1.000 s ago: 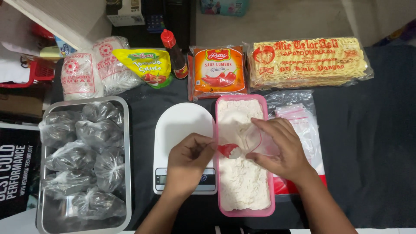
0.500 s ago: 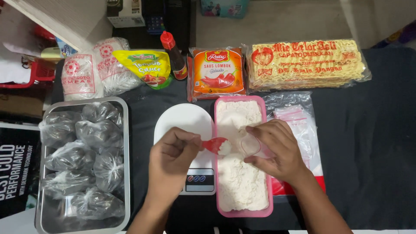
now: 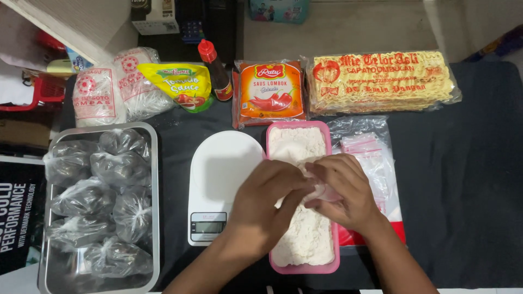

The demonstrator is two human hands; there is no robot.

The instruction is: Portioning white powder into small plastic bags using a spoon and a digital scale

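A pink rectangular container (image 3: pixel 328 132) of white powder (image 3: pixel 305 239) stands in the middle of the black cloth. Above it my two hands meet. My right hand (image 3: pixel 346 190) pinches a small clear plastic bag (image 3: pixel 318 189), which is mostly covered by fingers. My left hand (image 3: pixel 267 201) has its fingers curled over the same bag from the left. No spoon shows in either hand. A white digital kitchen scale (image 3: pixel 218 169) lies just left of the container, its plate bare.
At left a metal tray (image 3: pixel 154 163) holds several tied, filled clear bags (image 3: pixel 98 196). A stack of clear zip bags (image 3: pixel 370 155) lies right of the container. Along the back are a noodle pack (image 3: pixel 381 81), an orange sauce pack (image 3: pixel 271 90), a red-capped bottle (image 3: pixel 215 71), a yellow pouch (image 3: pixel 177 84) and white sacks (image 3: pixel 101 98).
My left hand has moved right, from over the scale to my right hand above the powder. The red spoon it held is out of sight.
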